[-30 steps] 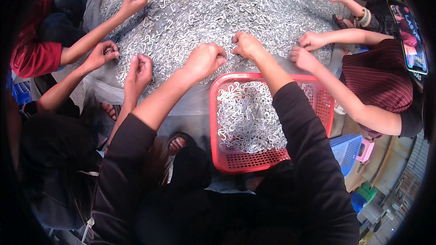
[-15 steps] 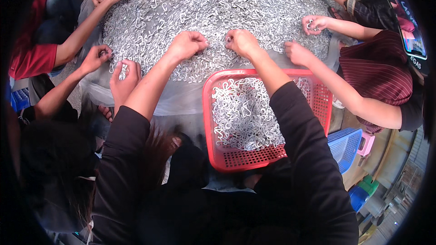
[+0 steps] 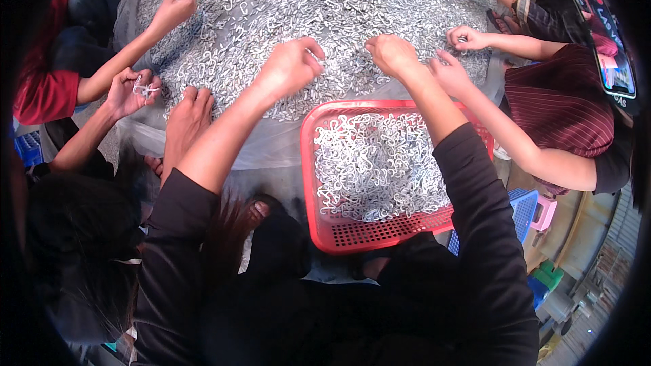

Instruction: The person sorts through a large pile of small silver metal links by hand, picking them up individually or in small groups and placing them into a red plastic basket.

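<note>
Small whitish-grey metal hooks (image 3: 271, 10), many of them S-shaped, are spread thickly over a sheet in front of me. My left hand (image 3: 290, 69) hovers over the near part of the spread; its fingers are bent, with a gap between the tips and nothing visible there. To its right, my right hand (image 3: 395, 55) is closed with its fingertips together over the hooks; whatever they hold is hidden. Below my right hand stands a red plastic basket (image 3: 310, 183), filled with a heap of similar hooks (image 3: 373, 169). My right forearm passes over its right side.
Co-workers' hands reach in at left (image 3: 135, 91) and right (image 3: 454, 78), the right one close to my right wrist. A blue basket (image 3: 522, 213) and a pink stool (image 3: 544, 211) stand at the right. A translucent sheet edge (image 3: 251, 142) hangs in front of me.
My right hand has moved right, away from my left, and my left hand's fingers have spread apart. A co-worker's hand at left has lifted with hooks in it.
</note>
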Available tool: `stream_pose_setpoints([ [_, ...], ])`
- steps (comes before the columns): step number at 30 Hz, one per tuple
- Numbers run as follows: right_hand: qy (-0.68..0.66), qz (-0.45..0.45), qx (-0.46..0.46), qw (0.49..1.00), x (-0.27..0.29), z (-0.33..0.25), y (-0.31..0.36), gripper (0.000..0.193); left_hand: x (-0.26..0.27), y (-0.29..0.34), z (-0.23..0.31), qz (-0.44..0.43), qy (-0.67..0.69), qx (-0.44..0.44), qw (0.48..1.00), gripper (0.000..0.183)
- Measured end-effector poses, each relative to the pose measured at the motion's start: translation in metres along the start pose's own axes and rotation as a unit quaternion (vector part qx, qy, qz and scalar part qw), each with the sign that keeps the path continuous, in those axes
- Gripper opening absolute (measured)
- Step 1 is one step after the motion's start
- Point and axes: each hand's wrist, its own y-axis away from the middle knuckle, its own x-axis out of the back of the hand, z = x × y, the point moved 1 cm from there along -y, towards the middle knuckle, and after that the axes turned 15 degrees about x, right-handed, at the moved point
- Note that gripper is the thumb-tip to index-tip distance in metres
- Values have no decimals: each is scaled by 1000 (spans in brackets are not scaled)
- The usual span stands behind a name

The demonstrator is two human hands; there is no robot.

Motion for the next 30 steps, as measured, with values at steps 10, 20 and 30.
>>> stream_pose_setpoints([
  [10,-430,-254,46,865,50,-1,45,16,-62,55,17,-271,-8,-121,955,17],
  [20,142,-85,42,985,-36,37,30,15,22,29,-17,80,-17,38,996,15],
  [30,-192,-30,15,981,3,30,33,15,19,36,-79,132,-179,125,967,30],
])
